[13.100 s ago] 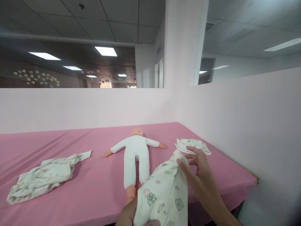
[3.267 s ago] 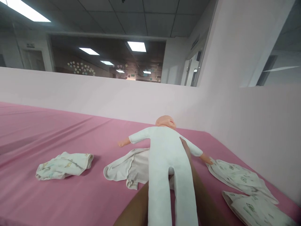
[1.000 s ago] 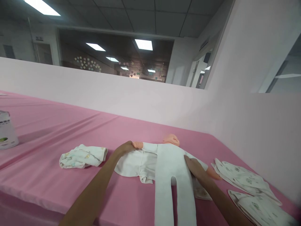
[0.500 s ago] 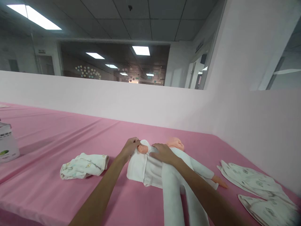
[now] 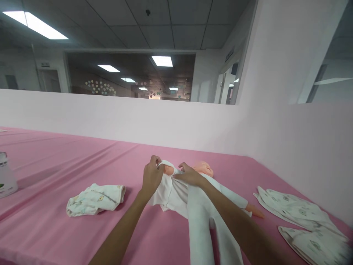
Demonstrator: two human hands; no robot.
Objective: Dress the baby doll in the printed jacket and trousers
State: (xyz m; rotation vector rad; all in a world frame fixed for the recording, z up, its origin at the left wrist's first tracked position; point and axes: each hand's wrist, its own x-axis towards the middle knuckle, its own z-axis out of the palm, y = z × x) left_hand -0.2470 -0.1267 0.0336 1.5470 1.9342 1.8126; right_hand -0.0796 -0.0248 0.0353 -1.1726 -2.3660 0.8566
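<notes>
A baby doll (image 5: 202, 217) in white lies on the pink surface, its head (image 5: 204, 168) toward the wall and its legs toward me. A white baby shirt (image 5: 172, 198) is spread under and beside its body. My left hand (image 5: 152, 175) pinches the raised edge of the shirt beside the doll's bare hand (image 5: 168, 170), which shows inside the cloth opening. My right hand (image 5: 190, 175) is curled around the doll's white-covered arm, close to its hand, with fingers on top and thumb below. The doll's other arm stretches out to the right.
Folded printed baby clothes (image 5: 96, 200) lie at the left. More printed garments (image 5: 298, 209) lie at the right. A white bottle (image 5: 6, 176) stands at the far left edge. A white wall (image 5: 165, 121) with windows bounds the pink padded surface (image 5: 82, 158).
My left hand has lifted the shirt's edge upward, turning more upright. The shirt's cloth has pulled up and bunched, covering more of the doll's hand. My right hand has shifted slightly.
</notes>
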